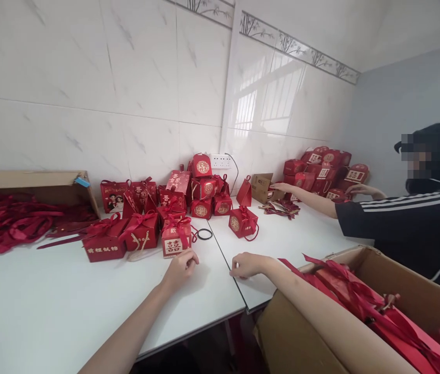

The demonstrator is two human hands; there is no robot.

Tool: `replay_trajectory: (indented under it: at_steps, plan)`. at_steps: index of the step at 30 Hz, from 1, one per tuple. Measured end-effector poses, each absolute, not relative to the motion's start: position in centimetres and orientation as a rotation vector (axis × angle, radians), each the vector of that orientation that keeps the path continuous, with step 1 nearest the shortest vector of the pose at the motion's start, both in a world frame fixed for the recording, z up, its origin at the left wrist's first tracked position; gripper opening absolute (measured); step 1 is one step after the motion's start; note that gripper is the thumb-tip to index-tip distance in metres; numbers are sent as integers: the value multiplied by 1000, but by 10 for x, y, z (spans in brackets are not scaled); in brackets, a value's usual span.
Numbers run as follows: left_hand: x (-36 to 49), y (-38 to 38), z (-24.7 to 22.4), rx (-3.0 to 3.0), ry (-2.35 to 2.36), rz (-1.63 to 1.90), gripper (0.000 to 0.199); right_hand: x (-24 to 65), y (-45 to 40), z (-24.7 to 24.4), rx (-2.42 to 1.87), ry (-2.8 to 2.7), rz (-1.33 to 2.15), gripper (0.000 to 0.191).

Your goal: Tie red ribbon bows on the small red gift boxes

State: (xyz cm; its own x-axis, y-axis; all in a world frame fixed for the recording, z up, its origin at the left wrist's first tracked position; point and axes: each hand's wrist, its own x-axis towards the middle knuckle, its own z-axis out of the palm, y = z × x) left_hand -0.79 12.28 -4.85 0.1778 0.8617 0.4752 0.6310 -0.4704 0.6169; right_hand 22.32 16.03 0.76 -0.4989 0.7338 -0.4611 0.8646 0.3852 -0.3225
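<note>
Curling beside red box [172, 247], left hand [183, 266] | right hand [246, 266] curled | both grips obscured, cannot tell | carton [286, 332] cut off

Head-worn view faces forward, down across table [200, 291].

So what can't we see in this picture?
All from the head view:
- Inside the curled left hand and right hand: fingers hide it.
- Left end of the brown cardboard box with shiny red ribbons: cut off by the left edge.
- Bottom of the big, brown, open cardboard carton: red packages and ribbons cover it.
</note>
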Motion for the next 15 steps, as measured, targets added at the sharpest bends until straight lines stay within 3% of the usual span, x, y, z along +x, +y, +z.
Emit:
replay_trajectory:
  at_steps: [9, 12, 15]
  plan:
    - [21, 103, -30, 2480, 1307, 1239, 21, 213, 151, 21, 1351, 2409, -720, 25]
    - [73, 75, -25, 2591, 977, 1371, 22, 213, 150, 32, 1527, 2366, -589, 22]
    - [119, 52, -50, 2478, 758, 1614, 30, 219, 152, 49, 1821, 2301, -352, 33]
